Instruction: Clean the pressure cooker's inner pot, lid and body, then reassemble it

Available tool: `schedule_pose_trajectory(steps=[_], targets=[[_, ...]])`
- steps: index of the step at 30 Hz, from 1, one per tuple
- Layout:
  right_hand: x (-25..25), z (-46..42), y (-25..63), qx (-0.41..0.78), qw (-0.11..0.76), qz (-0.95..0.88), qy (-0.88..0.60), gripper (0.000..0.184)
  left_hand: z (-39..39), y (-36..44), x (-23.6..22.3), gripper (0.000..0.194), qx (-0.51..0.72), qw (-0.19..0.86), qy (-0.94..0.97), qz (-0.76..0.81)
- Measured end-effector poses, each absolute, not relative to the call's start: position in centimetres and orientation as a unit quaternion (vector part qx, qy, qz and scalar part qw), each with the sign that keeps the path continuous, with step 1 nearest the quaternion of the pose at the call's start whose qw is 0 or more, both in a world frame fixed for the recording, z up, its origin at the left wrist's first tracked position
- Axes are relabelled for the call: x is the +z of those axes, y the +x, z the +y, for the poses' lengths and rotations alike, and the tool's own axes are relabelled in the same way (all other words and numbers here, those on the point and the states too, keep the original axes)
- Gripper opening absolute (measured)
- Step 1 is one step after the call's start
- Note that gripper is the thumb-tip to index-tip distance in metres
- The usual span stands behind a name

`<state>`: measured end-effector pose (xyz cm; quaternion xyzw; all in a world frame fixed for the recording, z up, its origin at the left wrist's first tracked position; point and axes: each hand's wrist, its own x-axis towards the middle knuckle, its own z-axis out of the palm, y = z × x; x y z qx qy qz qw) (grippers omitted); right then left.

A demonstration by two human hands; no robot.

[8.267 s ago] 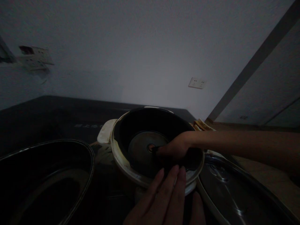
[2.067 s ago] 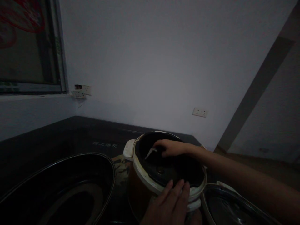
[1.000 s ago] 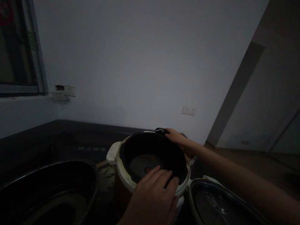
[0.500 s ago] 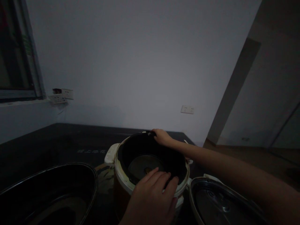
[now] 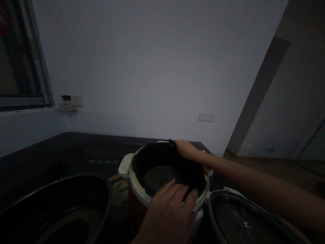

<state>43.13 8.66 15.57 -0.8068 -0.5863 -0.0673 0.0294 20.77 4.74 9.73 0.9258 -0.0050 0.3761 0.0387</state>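
Note:
An electric pressure cooker (image 5: 138, 189) with a white rim and brownish body stands before me. Its dark inside is open to view, with a small round brownish part at the centre of the bottom. My left hand (image 5: 170, 206) grips the near rim, fingers hooked over the inside and the thumb lower on the outside. At the far right rim, my right hand (image 5: 187, 149) is closed on a thin black piece (image 5: 172, 143); whether it is cloth or something stiffer I cannot make out. Most of the right fingers are hidden behind the hand.
A large black oval pot (image 5: 108, 203) stands at the left. The cooker's lid (image 5: 236, 217) lies at the right, by my right forearm. All stand on a dark table (image 5: 83, 145) against a wall with sockets (image 5: 206, 117). The light is dim.
My right hand has slid a little to the right along the far rim, and the black piece now sticks up above it. The view has shifted slightly; the left hand stays at the near rim.

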Motion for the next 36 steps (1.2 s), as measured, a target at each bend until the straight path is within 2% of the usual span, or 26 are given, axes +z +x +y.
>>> schedule_pose_trajectory(steps=[5, 14, 25, 36], targets=[[15.0, 10.6, 42.1, -0.049, 0.075, -0.598, -0.797, 0.041, 4.5, 20.6, 9.9, 0.033, 0.367, 0.040, 0.929, 0.005], [14.6, 14.5, 38.5, -0.033, 0.132, -0.620, -0.773, 0.039, 4.7, 20.4, 10.3, 0.046, 0.330, 0.034, 0.943, -0.009], [15.1, 14.3, 38.6, -0.038, 0.128, -0.651, -0.747, 0.035, 5.0, 20.9, 9.5, 0.040, 0.358, 0.029, 0.933, -0.015], [15.0, 10.3, 43.8, -0.016, 0.123, -0.638, -0.760, 0.037, 5.1, 21.0, 9.9, 0.039, 0.345, 0.037, 0.938, -0.020]])
